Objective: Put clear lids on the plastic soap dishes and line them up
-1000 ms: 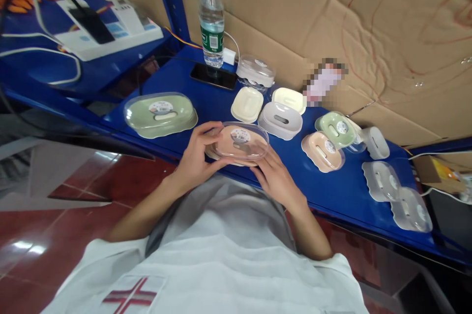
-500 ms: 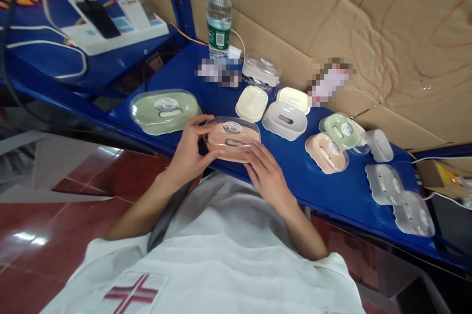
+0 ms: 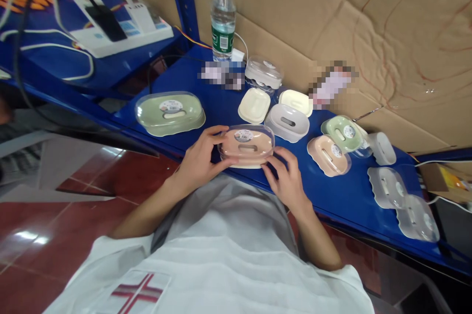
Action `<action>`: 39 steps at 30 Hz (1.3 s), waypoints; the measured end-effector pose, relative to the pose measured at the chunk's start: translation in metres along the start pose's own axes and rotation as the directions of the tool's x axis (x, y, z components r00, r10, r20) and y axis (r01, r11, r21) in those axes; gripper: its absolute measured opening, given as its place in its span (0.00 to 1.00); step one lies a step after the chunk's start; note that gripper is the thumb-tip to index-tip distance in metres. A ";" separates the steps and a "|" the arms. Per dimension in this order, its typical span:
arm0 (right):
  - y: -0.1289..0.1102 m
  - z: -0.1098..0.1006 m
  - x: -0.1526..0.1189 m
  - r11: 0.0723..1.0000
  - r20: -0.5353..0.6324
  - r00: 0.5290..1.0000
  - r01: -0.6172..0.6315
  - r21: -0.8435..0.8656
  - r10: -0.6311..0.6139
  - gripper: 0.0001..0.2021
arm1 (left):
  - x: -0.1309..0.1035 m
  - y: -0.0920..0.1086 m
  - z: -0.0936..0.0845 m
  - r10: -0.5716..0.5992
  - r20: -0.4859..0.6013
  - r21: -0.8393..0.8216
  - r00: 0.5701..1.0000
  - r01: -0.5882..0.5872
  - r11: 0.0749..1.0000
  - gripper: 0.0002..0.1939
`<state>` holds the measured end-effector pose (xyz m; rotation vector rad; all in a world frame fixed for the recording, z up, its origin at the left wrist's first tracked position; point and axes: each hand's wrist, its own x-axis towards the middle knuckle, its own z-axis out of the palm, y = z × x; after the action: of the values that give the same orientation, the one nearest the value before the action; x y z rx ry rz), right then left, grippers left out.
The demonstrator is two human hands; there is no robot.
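Presently, the left hand [image 3: 201, 159] had its thumb and fingers parted around the left end of the pink soap box [image 3: 248, 148], gripping it between them. The right hand [image 3: 289, 181] had its fingers bent and its thumb near them, pinching the box's front right corner. The pink soap box lay between both hands at the front edge of the blue shelf [image 3: 228, 107], its clear lid over the pink body and a pale rim beneath; whether it rested fully on the shelf could not be told.

Seen from that box, the large green soap box [image 3: 170, 114] sat at ten o'clock, also under a clear lid. The cream dish [image 3: 254, 106] was at twelve o'clock, and the pale grey soap box [image 3: 286, 123] at two o'clock, with the cream tray [image 3: 296, 102] just behind it. Farther off, between eleven and twelve o'clock, the water bottle [image 3: 223, 23] stood upright.

At three o'clock, the small pink soap box [image 3: 329, 155] lay against the small green soap box [image 3: 342, 134]. Toward four o'clock, the two clear-lidded grey soap boxes [image 3: 387, 187] touched each other. The white power strip [image 3: 125, 36] lay between ten and eleven o'clock.
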<state>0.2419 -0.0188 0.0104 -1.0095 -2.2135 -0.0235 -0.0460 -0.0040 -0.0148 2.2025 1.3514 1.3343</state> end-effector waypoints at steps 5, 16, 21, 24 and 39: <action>0.005 -0.002 -0.004 0.994 0.053 0.993 -0.107 0.020 0.105 0.42 | 0.000 0.000 0.002 0.035 0.025 0.006 0.999 -0.035 0.999 0.23; 0.006 -0.001 -0.005 0.987 0.266 0.958 -0.137 0.080 0.111 0.44 | -0.001 -0.002 0.000 0.144 0.122 0.024 0.982 -0.147 0.989 0.27; 0.006 0.000 -0.005 0.984 0.262 0.957 -0.154 0.088 0.126 0.41 | -0.003 -0.006 0.000 0.127 0.137 -0.018 0.982 -0.125 0.992 0.29; 0.006 -0.001 -0.006 0.986 0.243 0.963 -0.141 0.092 0.115 0.39 | -0.004 -0.008 0.002 0.126 0.136 -0.039 0.983 -0.121 0.992 0.31; 0.008 -0.017 -0.013 0.976 -0.138 0.966 -0.217 0.009 0.216 0.23 | -0.003 -0.007 0.002 0.073 0.189 -0.101 0.979 -0.055 0.993 0.39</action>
<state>0.2635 -0.0270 0.0137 -1.2111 -1.9689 -0.0015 -0.0491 -0.0021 -0.0213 2.2605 1.1334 1.1465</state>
